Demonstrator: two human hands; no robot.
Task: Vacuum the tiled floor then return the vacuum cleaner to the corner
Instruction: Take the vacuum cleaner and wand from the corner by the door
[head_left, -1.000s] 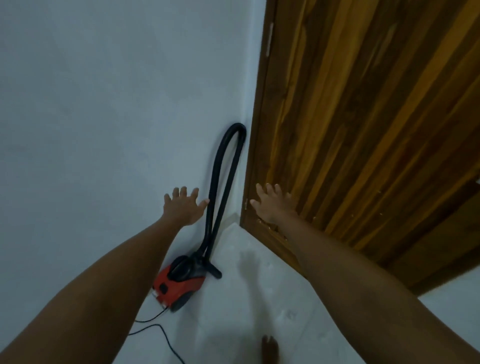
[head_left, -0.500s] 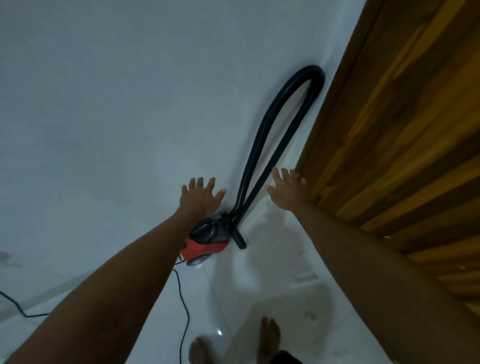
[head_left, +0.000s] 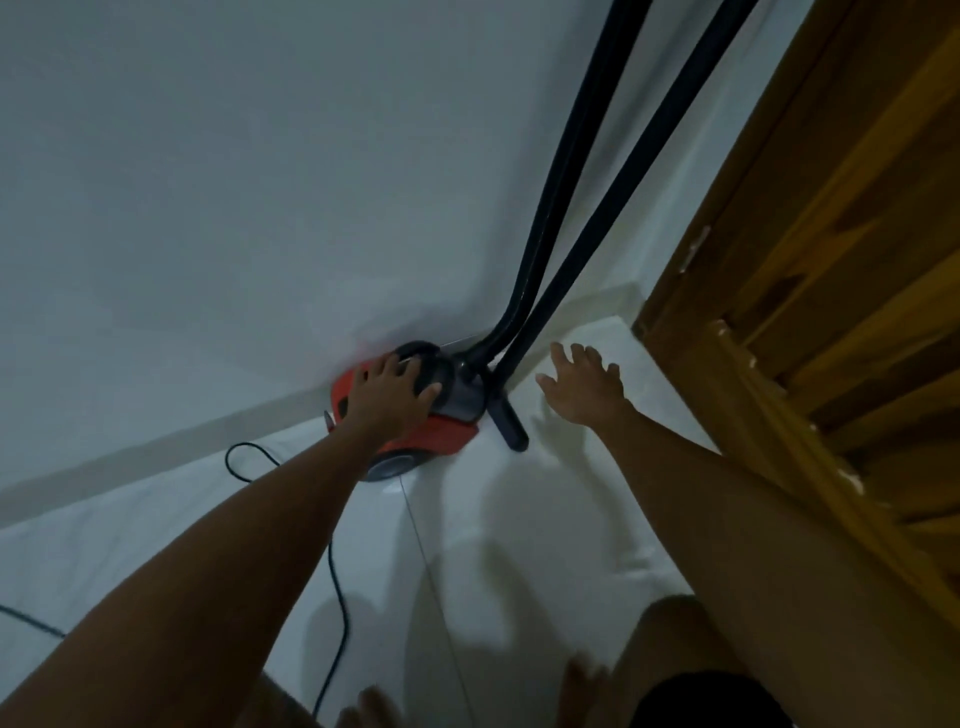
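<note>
Tiled floor, corner: left hand fingers spread on vacuum cleaner, reaching to lift; right hand splayed, empty.

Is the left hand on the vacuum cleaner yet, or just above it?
Touching. The head view shows the left hand laid on top of the vacuum cleaner, fingers over its dark handle with no gap showing. The right hand hangs apart from it.

One vacuum cleaner, two hands, two feet.
</note>
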